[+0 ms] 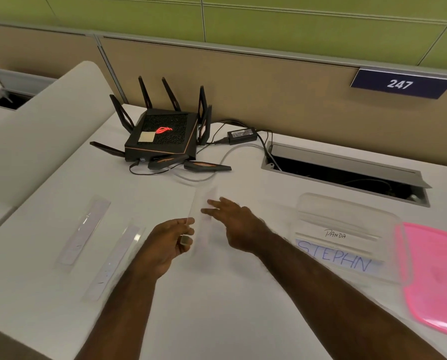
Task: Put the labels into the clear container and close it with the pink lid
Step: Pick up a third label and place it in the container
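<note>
My left hand (169,244) pinches the near end of a long, blurred label strip (203,201) that rises over the table's middle. My right hand (236,224) is spread open right beside the strip, fingers apart; whether they touch it I cannot tell. Two more label strips lie flat on the left: one (83,232) farther out, one (114,261) nearer my left arm. At the right stands the clear container (347,216), holding labels that read "PANDA" and "STEPHN". The pink lid (435,276) lies flat just right of it, touching its edge.
A black router (162,135) with several antennas sits at the back, its power brick (242,135) and cables trailing to an open cable hatch (344,172) behind the container. A beige partition with a "247" sign (401,84) runs along the back.
</note>
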Demonstrator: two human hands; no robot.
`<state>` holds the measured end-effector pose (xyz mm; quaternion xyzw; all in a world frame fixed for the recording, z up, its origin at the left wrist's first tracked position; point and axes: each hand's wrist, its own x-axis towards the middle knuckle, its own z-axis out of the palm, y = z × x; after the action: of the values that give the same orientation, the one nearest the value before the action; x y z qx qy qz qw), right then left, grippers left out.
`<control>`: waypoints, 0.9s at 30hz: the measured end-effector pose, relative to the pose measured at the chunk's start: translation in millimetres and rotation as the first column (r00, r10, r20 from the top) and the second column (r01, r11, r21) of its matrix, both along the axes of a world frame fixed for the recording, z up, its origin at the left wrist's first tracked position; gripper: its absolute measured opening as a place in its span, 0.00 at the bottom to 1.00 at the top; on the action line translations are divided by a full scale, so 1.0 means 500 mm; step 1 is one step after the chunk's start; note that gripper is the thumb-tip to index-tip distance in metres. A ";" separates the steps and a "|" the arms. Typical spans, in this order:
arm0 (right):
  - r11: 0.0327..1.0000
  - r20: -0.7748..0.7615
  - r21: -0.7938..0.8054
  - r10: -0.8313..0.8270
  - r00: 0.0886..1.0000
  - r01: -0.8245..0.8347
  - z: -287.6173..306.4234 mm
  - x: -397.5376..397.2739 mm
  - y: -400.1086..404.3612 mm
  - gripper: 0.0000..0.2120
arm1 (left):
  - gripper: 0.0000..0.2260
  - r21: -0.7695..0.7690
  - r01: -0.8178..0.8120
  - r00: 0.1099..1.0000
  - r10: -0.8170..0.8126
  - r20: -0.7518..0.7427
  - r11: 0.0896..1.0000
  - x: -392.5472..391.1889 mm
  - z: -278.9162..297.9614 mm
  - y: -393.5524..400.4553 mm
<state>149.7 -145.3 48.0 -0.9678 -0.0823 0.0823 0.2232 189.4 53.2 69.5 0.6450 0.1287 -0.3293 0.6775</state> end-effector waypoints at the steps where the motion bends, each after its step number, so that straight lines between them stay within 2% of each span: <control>1: 0.999 0.057 -0.040 -0.005 0.998 0.008 0.002 -0.004 -0.016 0.41 | 0.10 -0.010 0.056 0.998 -0.056 0.010 0.998 -0.006 0.008 0.007; 5: 0.986 0.162 -0.152 -0.046 0.986 0.071 0.022 -0.022 -0.092 0.37 | 0.11 -0.026 0.255 0.967 -0.255 0.009 0.967 -0.014 0.037 0.006; 10: 0.984 0.158 -0.107 -0.128 0.979 0.146 0.058 -0.065 -0.188 0.35 | 0.12 0.006 0.451 0.892 -0.451 0.032 0.893 -0.003 0.072 -0.042; 12: 0.982 0.148 -0.111 -0.133 0.980 0.150 0.074 -0.088 -0.225 0.33 | 0.12 0.106 0.504 0.854 -0.513 0.087 0.857 0.000 0.085 -0.070; 15: 0.972 0.097 -0.112 -0.198 0.975 0.208 0.105 -0.130 -0.282 0.30 | 0.10 0.335 0.471 0.794 -0.558 0.241 0.816 0.003 0.104 -0.120; 17: 0.954 0.061 -0.085 -0.281 0.958 0.286 0.121 -0.161 -0.323 0.29 | 0.13 0.441 0.457 0.718 -0.613 0.330 0.772 0.005 0.113 -0.155; 19: 0.934 0.036 -0.045 -0.354 0.935 0.355 0.127 -0.190 -0.366 0.28 | 0.20 0.583 0.447 0.592 -0.713 0.375 0.678 0.006 0.115 -0.194; 21: 0.908 0.007 -0.010 -0.418 0.908 0.418 0.124 -0.215 -0.408 0.27 | 0.23 0.701 0.380 0.459 -0.781 0.424 0.604 0.004 0.103 -0.239; 24: 0.869 -0.020 0.021 -0.493 0.870 0.494 0.120 -0.254 -0.459 0.28 | 0.19 0.728 0.311 0.335 -0.788 0.517 0.611 -0.009 0.084 -0.309; 27: 0.840 -0.044 0.012 -0.541 0.840 0.542 0.112 -0.296 -0.502 0.27 | 0.16 0.774 0.259 0.184 -0.817 0.547 0.577 -0.022 0.070 -0.369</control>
<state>1.9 -396.2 103.9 -0.9472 0.1975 0.0337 0.2501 178.3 -131.2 104.4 0.8658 -0.4107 -0.1213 0.2589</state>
